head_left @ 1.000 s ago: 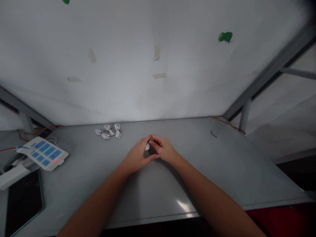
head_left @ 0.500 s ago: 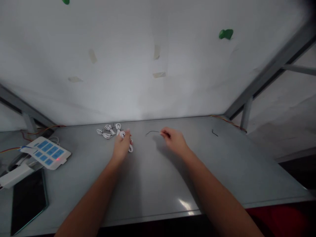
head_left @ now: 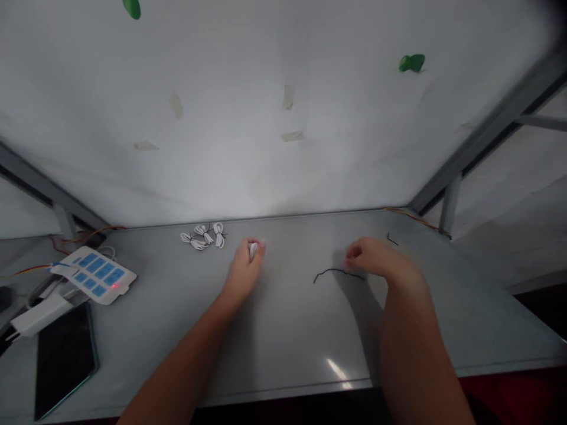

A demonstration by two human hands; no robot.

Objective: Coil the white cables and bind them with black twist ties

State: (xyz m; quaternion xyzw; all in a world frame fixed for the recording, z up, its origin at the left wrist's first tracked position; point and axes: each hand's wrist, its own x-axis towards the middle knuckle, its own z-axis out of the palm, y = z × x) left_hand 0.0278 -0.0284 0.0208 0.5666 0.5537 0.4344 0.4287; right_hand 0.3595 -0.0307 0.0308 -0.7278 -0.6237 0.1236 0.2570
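Note:
My left hand (head_left: pixel 245 268) is closed around a coiled white cable (head_left: pixel 253 250), most of it hidden by the fingers. To the right, my right hand (head_left: pixel 370 257) hovers with curled fingers at a thin black twist tie (head_left: pixel 330 271). The tie looks laid out on the grey table (head_left: pixel 287 330), bent in a shallow wave. My right fingertips are blurred, so whether they touch it is unclear. Left of my hands, several white cable bundles (head_left: pixel 204 234) lie bound with black ties.
Another short black tie (head_left: pixel 392 239) lies at the back right. A white power strip (head_left: pixel 95 274) with blue sockets, a white adapter (head_left: pixel 42 314) and a dark tablet (head_left: pixel 66 360) occupy the left side. A white wall panel (head_left: pixel 266 171) closes off the back.
My right hand has moved right, and the black tie it pinched by one end now lies below its fingertips. My left hand has moved right with the white cable, away from the other bundles.

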